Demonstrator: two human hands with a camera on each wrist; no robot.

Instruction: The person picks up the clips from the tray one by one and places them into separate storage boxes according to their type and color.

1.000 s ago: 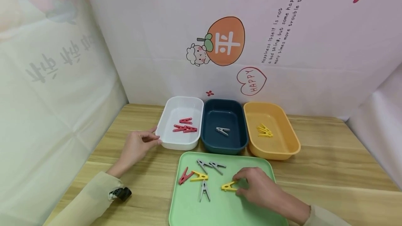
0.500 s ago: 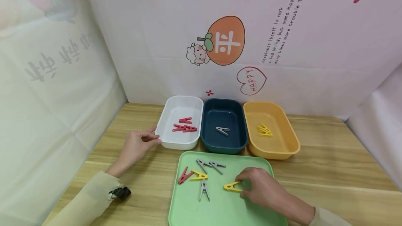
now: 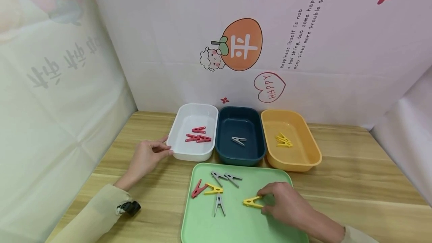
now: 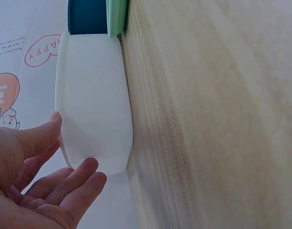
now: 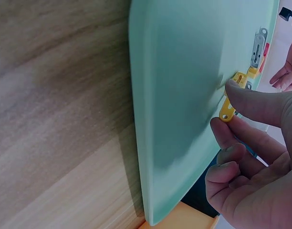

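Note:
In the head view, my right hand (image 3: 287,204) pinches the handle ends of a yellow clothespin (image 3: 250,202) between thumb and fingers, low over the green tray (image 3: 236,224). The right wrist view has this yellow clothespin (image 5: 226,109) at the thumb and fingertips. Left of it on the tray lie a red clothespin (image 3: 198,189), another yellow clothespin (image 3: 213,189) and several grey clothespins (image 3: 219,203). With loosely bent fingers, my left hand (image 3: 146,158) touches the near left corner of a white bin (image 3: 192,156); the left wrist view puts the thumb at the bin's rim (image 4: 60,90).
The white bin contains red clothespins (image 3: 199,138). Beside it, a dark blue bin (image 3: 241,158) holds one grey clothespin (image 3: 239,140), and a yellow-orange bin (image 3: 297,166) holds yellow clothespins (image 3: 284,140). Behind the bins rises a printed cloth (image 3: 168,48). Wooden tabletop (image 3: 357,168) extends rightward.
My right hand has slid slightly to the right over the tray with the yellow clothespin. The left hand stays at the white bin.

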